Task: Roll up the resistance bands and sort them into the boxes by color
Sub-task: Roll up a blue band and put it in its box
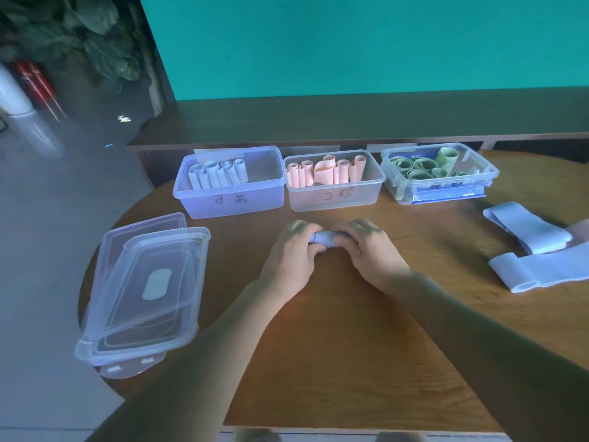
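— Blue roll (322, 239) pinched at both ends, left hand (294, 250) and right hand (366, 247), fingers curled around it, on the counter (334, 346) just in front of the pink-band box (334, 194). Best kept tight, edges even.

— Then into the blue-band box (229, 199), left of the pink one. Marked "B"; pink marked "C"; remaining scrawl unreadable.

**Both hands together at mid-table**

Both bare forearms reach in from the near edge and converge toward the middle of the table. The left hand (291, 247) and right hand (366, 247) sit side by side, knuckles up, fingers curled down and inward. Between them they grip a small blue band (322, 238), fingertips nearly meeting over it.
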The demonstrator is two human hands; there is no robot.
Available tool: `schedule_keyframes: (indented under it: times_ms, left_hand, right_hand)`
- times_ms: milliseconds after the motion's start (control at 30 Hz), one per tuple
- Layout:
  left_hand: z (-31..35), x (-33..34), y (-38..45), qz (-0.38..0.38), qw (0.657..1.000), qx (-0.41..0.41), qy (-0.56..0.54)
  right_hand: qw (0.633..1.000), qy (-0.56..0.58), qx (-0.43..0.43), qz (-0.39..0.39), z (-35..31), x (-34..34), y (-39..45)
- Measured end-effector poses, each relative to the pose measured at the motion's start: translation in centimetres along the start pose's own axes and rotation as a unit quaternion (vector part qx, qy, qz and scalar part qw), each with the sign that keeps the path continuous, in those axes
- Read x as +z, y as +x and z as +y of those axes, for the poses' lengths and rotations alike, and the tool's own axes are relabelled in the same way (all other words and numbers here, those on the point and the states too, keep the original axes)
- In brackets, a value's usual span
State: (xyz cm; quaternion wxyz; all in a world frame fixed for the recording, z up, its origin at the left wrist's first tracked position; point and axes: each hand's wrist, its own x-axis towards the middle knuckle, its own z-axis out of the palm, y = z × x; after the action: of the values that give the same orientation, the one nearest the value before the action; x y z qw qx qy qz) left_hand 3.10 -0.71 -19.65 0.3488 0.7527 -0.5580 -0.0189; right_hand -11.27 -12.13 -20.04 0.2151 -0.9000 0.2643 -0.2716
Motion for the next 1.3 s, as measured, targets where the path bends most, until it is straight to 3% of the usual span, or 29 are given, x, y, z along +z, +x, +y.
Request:
schedule_keyframes:
  times_ms: [233, 400, 533, 933, 1133, 1300]
  left_hand:
    - [-0.6, -5.5, -1.0, -0.037, 0.999, -0.014, 0.006]
    - [-1.1, -10.9, 0.3, 0.002, 0.999, -0.032, -0.026]
    - [-2.9, -14.1, 2.3, 0.034, 0.995, -0.067, -0.058]
    - [-7.8, -17.1, 10.9, 0.007, 0.991, -0.093, -0.098]
    - [-9.1, -15.7, 14.8, -0.007, 0.996, -0.082, -0.031]
    - [-9.9, -14.2, 17.2, -0.070, 0.996, -0.051, 0.012]
  right_hand:
    - [0.990, 0.138, 0.020, -0.027, -5.2, -1.5, 0.0]
    - [0.978, 0.202, 0.004, -0.044, -8.7, -2.1, 4.0]
    - [0.982, 0.179, -0.001, -0.060, -10.3, -1.2, 7.6]
    - [0.990, 0.107, -0.016, -0.091, -9.7, 1.4, 18.1]
    - [0.991, 0.060, -0.007, -0.121, -7.8, 2.3, 21.6]
    - [0.987, -0.007, -0.007, -0.162, -6.0, 3.0, 23.7]
